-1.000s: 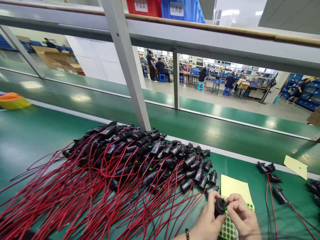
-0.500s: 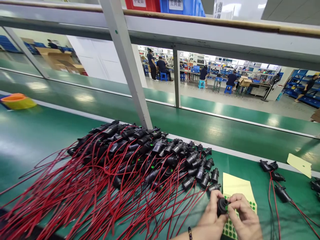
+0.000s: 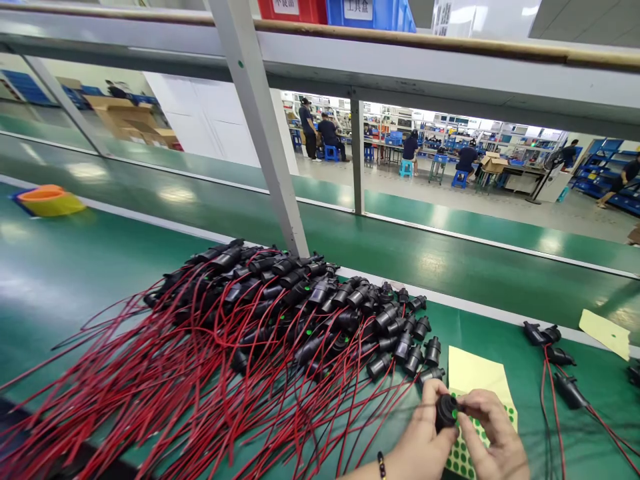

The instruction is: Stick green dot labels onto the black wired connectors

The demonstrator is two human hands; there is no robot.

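Note:
A small black cylindrical pump-like part is gripped in my left hand, its stepped round end turned up toward me. A green dot sticker shows on that end. My right hand is curled against the part's right side, thumb and forefinger at its spout beside the green dot. Under my hands lies a pale yellow sticker sheet with rows of green dots, partly covered by the fingers. To the left is a large pile of similar black parts with long red and black wires.
Several more black parts lie at the right, near a yellow paper piece. Tape rolls sit far left. A slanted grey post and a shelf with red and blue bins stand ahead. Several people work beyond.
The camera view has shifted slightly, so the scene sits a little farther right. The right thumb and forefinger are slightly more apart beside the green dot; the left hand keeps its grip.

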